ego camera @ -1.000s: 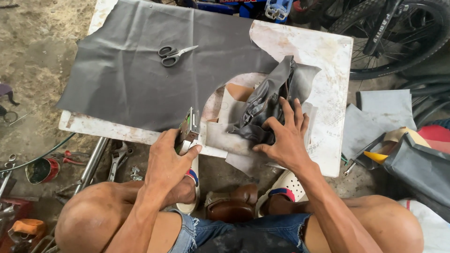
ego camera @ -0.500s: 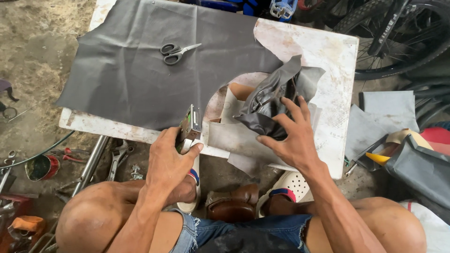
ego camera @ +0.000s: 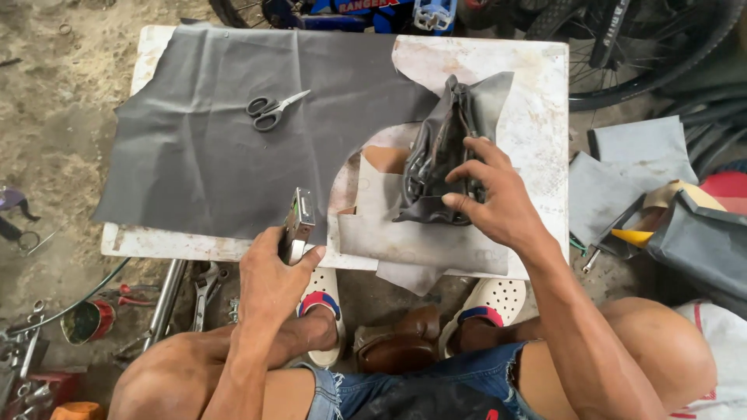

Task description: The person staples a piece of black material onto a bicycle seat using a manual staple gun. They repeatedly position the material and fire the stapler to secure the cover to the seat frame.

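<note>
The right hand (ego camera: 494, 204) is curled, fingers pressing a crumpled dark seat cover (ego camera: 442, 152) that lies on the white table (ego camera: 537, 117). The left hand (ego camera: 272, 276) is closed round one metal tool (ego camera: 296, 223), possibly a staple gun, at the table's near edge. One pair of scissors (ego camera: 272, 110) lies on one grey sheet (ego camera: 233, 148)

I'm looking at a rough open-air repair workshop: a stained white table (ego camera: 537, 93) stands on a dirt floor (ego camera: 54, 101), bicycle wheels (ego camera: 646, 54) lean at the far right, and wrenches (ego camera: 204, 284) and other tools lie scattered at the near left.
</note>
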